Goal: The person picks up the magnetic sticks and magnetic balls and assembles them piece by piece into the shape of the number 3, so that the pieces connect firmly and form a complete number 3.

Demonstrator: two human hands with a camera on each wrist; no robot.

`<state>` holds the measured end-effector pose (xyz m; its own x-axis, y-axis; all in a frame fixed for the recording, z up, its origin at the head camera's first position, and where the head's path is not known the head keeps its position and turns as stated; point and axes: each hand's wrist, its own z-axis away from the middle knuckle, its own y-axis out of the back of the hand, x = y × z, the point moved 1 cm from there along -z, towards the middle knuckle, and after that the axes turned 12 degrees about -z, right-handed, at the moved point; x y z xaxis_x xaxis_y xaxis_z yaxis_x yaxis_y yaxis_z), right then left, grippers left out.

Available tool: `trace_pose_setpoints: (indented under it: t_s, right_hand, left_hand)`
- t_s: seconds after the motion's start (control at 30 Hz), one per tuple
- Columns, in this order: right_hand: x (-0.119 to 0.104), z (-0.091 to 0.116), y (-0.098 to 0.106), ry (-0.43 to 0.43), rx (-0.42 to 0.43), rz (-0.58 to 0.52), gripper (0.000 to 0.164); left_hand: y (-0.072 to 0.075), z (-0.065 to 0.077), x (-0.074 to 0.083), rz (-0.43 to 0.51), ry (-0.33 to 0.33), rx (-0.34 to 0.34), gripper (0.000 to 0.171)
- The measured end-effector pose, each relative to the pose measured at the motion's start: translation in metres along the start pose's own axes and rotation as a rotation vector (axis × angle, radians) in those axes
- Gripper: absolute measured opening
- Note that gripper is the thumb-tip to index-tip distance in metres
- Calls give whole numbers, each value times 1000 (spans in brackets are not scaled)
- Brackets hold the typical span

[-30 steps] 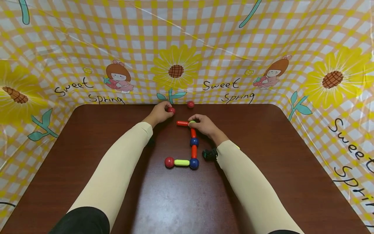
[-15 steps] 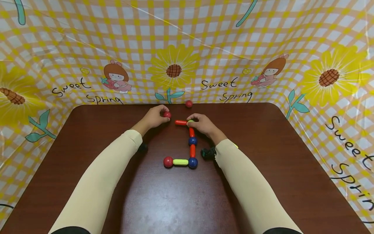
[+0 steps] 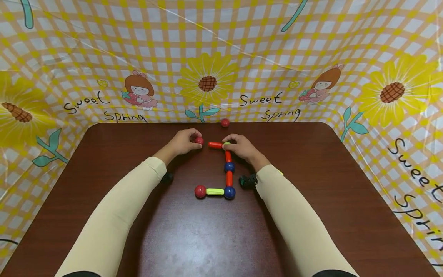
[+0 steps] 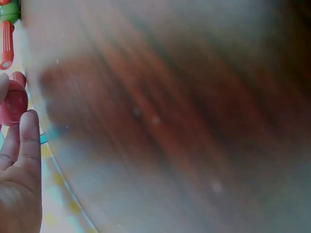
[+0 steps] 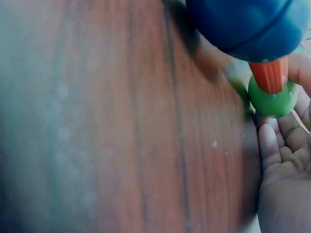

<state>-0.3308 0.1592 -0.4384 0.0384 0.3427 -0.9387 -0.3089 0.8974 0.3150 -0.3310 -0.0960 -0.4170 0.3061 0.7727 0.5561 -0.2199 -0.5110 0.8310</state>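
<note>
My left hand [image 3: 181,142] pinches a red ball [image 3: 199,140] between thumb and fingers, a short gap left of the free end of a red rod [image 3: 215,144]. My right hand [image 3: 243,147] grips the green ball [image 5: 272,99] at the other end of that rod. From the green ball a chain runs toward me: a red rod [image 3: 228,156], a blue ball [image 3: 229,166], another red rod [image 3: 229,178] and a second blue ball [image 3: 230,192]. There it turns left through a yellow-green rod [image 3: 215,191] to a red ball [image 3: 200,191].
A loose red ball [image 3: 225,123] sits at the table's back edge, against the checked cloth [image 3: 166,69] that rises around the brown table [image 3: 311,154]. Black wrist devices [image 3: 246,181] show beside both sleeves.
My left hand has come toward me and slightly left with the red ball, level with the red rod's free end. The right hand keeps its hold on the green ball.
</note>
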Motion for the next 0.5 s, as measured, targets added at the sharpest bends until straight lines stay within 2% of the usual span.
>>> trace_pose_setpoints:
  t_s: [0.5]
  right_hand:
    - [0,1,0,3,-14,-11,25]
  left_hand:
    - [-3,-1,6,-11,-11,-34,34]
